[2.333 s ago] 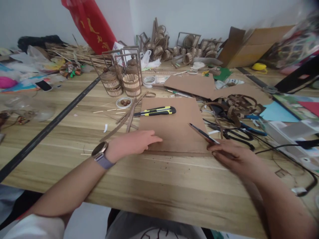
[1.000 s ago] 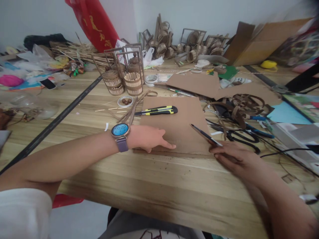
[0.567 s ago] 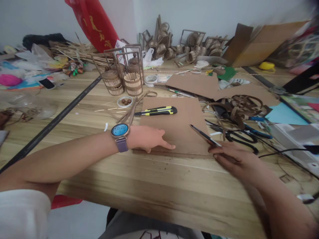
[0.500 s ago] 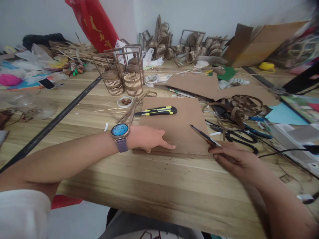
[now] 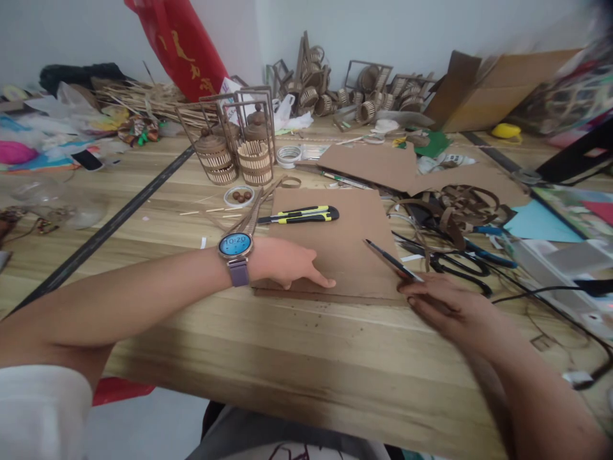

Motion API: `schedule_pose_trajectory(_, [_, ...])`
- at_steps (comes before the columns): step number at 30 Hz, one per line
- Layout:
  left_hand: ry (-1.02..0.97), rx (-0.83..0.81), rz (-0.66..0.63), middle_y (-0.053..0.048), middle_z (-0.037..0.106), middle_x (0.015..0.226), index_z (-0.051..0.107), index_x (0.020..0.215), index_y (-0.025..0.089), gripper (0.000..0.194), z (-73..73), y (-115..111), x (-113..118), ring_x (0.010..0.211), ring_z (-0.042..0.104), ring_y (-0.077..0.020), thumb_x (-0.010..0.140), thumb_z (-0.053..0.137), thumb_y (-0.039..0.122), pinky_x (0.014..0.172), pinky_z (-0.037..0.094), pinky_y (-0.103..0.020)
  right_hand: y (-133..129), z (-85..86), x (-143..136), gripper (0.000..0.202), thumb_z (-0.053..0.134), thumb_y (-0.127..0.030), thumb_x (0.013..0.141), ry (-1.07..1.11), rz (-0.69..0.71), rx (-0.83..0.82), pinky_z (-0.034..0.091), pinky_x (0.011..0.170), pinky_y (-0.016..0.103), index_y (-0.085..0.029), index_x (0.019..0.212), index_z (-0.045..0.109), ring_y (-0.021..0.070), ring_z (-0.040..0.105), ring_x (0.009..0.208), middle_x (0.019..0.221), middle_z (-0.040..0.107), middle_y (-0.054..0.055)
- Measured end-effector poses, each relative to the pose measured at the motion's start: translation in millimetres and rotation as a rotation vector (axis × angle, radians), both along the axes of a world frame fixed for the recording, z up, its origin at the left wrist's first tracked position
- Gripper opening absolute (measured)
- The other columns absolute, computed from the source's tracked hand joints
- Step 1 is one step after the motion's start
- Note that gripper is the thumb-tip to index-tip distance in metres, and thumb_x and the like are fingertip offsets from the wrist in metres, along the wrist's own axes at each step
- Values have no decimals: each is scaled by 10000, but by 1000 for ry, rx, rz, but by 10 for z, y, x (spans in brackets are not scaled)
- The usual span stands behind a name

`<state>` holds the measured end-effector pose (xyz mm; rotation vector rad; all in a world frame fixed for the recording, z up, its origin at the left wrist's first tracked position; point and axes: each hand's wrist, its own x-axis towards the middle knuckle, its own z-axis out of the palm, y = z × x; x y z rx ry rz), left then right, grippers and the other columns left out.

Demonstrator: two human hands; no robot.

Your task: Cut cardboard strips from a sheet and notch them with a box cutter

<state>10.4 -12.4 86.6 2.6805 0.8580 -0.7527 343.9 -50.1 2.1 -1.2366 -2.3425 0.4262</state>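
A square sheet of brown cardboard (image 5: 354, 249) lies on the wooden table in front of me. My left hand (image 5: 292, 263) rests palm down on its lower left part, index finger stretched out over the surface and a watch (image 5: 235, 245) on the wrist. Just beyond that hand, a black and yellow utility knife (image 5: 306, 214) lies across the cardboard's upper left. At the right edge, my right hand (image 5: 447, 306) is closed around a slim black pen (image 5: 390, 259), its dark tip pointing up and left over the cardboard. Whether the tip touches is unclear.
Beyond the cardboard stand small framed slatted baskets (image 5: 256, 163), a dish of brown beads (image 5: 239, 196) and a tape roll (image 5: 289, 156). Black-handled scissors (image 5: 462, 271), brown strips (image 5: 467, 207) and a cable (image 5: 541, 291) lie right. A cardboard box (image 5: 498, 89) sits at the back.
The view has shifted very slightly. Both hands and the pen keep almost the same place over the cardboard; the left wrist with the watch has tilted a little.
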Motion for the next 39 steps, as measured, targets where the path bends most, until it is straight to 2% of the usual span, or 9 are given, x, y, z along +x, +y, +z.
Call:
schedule_pose_trajectory(5, [8, 2, -13, -47, 603, 1081, 398, 1490, 522, 838, 10, -7, 2, 693, 569, -161, 833, 606, 45, 596, 370, -247, -99, 64, 29, 231, 629, -433, 863, 71, -172, 58, 595, 862, 462, -280, 1028, 681, 292, 730, 1003, 1090, 769, 74])
schedule_pose_trajectory(11, [-13, 10, -26, -46, 619, 1102, 400, 1490, 518, 847, -26, 12, -19, 776, 608, -182, 819, 624, 51, 640, 411, -236, -224, 308, -104, 216, 524, -463, 957, 427, -412, 143, 595, 717, 427, -310, 1032, 657, 285, 754, 765, 763, 765, 52])
schedule_pose_trajectory(14, [-34, -1, -21, -46, 632, 1115, 427, 1480, 504, 849, -45, 26, -18, 813, 621, -192, 798, 643, 47, 659, 428, -232, -230, 497, -226, 305, 502, -533, 957, 424, -384, 152, 574, 606, 419, -312, 883, 698, 254, 696, 592, 638, 699, 35])
schedule_pose_trajectory(20, [15, -4, 2, -49, 639, 1168, 418, 1477, 521, 856, 20, 0, 24, 812, 628, -197, 811, 644, 32, 658, 418, -241, -144, 739, -456, 647, 415, -629, 964, 208, -308, 166, 547, 574, 378, -282, 445, 583, 216, 679, 593, 685, 724, 74])
schedule_pose_trajectory(25, [58, 0, -7, -57, 637, 1210, 369, 1500, 525, 852, 71, -24, 42, 837, 636, -210, 846, 638, 49, 653, 398, -254, 19, 639, -655, 684, 409, -681, 934, -12, -222, 108, 447, 473, 297, -246, 436, 582, 153, 617, 480, 683, 743, 61])
schedule_pose_trajectory(28, [34, 16, -49, -68, 648, 1170, 365, 1511, 502, 839, 49, -14, 31, 858, 644, -229, 853, 645, 64, 638, 390, -259, 73, 513, -740, 630, 455, -662, 918, -26, -135, 42, 407, 439, 263, -231, 470, 561, 121, 569, 437, 670, 740, 36])
schedule_pose_trajectory(31, [-3, 11, -36, -55, 670, 1120, 400, 1496, 497, 840, 7, -3, 13, 826, 644, -218, 837, 653, 41, 637, 387, -254, 59, 449, -707, 534, 477, -623, 931, 60, -86, -18, 487, 516, 269, -231, 604, 634, 148, 649, 547, 752, 763, 40])
schedule_pose_trajectory(35, [-49, 13, -24, -42, 690, 1078, 446, 1478, 481, 843, -35, 4, -5, 820, 641, -210, 809, 664, 17, 653, 401, -248, 11, 432, -485, 383, 515, -556, 946, 183, -221, 12, 573, 712, 346, -229, 962, 714, 219, 731, 769, 828, 772, 65])
schedule_pose_trajectory(39, [-20, 18, -56, -57, 687, 1070, 417, 1497, 474, 845, -44, 18, -4, 828, 641, -214, 813, 666, 44, 652, 413, -244, 3, 285, -264, 290, 630, -530, 878, 141, -102, -69, 590, 811, 391, -249, 860, 701, 256, 747, 924, 999, 786, 85])
